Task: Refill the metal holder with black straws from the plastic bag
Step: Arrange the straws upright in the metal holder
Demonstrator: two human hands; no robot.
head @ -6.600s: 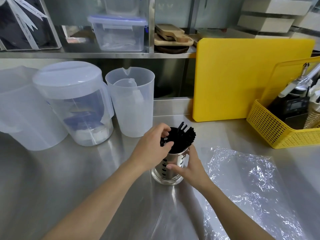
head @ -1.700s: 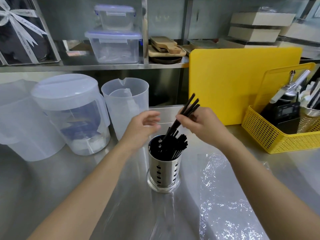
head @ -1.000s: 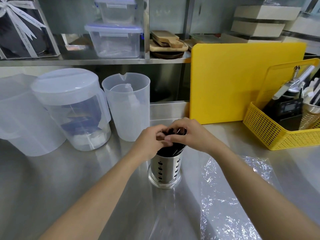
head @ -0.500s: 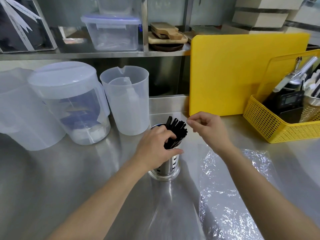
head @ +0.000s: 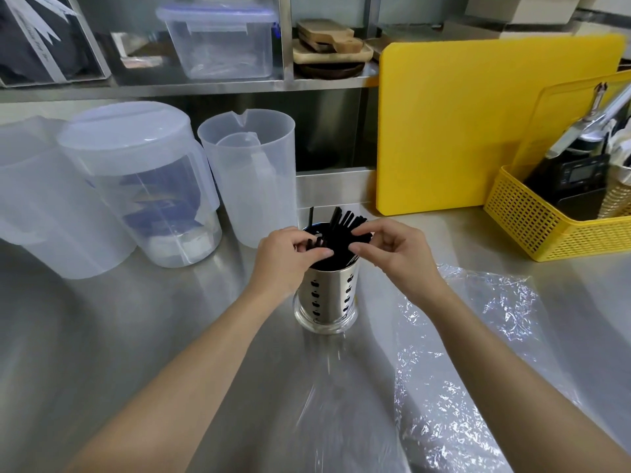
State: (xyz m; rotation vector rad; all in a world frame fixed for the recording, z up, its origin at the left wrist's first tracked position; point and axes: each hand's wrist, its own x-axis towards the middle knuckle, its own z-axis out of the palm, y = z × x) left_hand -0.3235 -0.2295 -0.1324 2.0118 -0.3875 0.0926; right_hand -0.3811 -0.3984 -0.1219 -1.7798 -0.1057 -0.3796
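The holder stands mid-counter, packed with straws. The left hand curls on their tops and the right hand pinches some. A jug crowds just behind (bag flat, right); a basket sits well apart.

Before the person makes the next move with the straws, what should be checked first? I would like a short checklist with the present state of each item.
1. Metal holder stands upright on the counter: ok.
2. Black straws sit inside the holder: ok.
3. Straw tops level: not ok; they fan out and one sticks up at the far left.
4. Left hand and right hand have their fingertips on the straw tops: ok.
5. Plastic bag has more straws: not ok; it lies flat and none show.
6. Holder full: cannot tell; the hands cover the opening.
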